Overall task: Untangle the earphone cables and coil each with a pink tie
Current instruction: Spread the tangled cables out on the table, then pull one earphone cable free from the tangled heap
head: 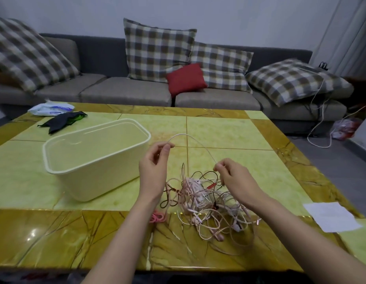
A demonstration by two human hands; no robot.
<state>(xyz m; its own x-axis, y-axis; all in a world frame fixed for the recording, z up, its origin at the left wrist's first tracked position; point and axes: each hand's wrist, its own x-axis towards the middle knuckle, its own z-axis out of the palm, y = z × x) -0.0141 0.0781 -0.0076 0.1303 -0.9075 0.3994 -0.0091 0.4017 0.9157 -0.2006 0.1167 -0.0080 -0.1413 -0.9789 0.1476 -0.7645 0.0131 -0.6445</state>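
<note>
Between your two pinches runs one pale cable [195,141], arching up and over from your left hand [155,167] to your right hand [235,175]. Your left thumb and forefinger are closed on its far end, lifted above and behind the pile; your right fingertips are nipped shut on the same strand where it drops toward the tangle. Whether that right pinch also catches a second wire, you cannot tell from this view.

Directly below your right grip, and spreading toward you from it, lies the tangle of earphone cables [206,201], pale pink and white strands knotted with at least one dark one. It looks barely started: only this one strand is drawn partly clear, nothing is coiled, nothing is tied. Nearly all the work is left, by my reading.

Counts: two hands, both closed on one cable. How many cables make up the heap cannot be counted; they overlap too much. Below your left wrist, just beside the heap, sits one small bunch of pink ties [156,216], number unclear. Left of your left grip stands one cream bin [92,160], apparently empty. One sheet of paper [331,217] lies well to the right of your right forearm.
</note>
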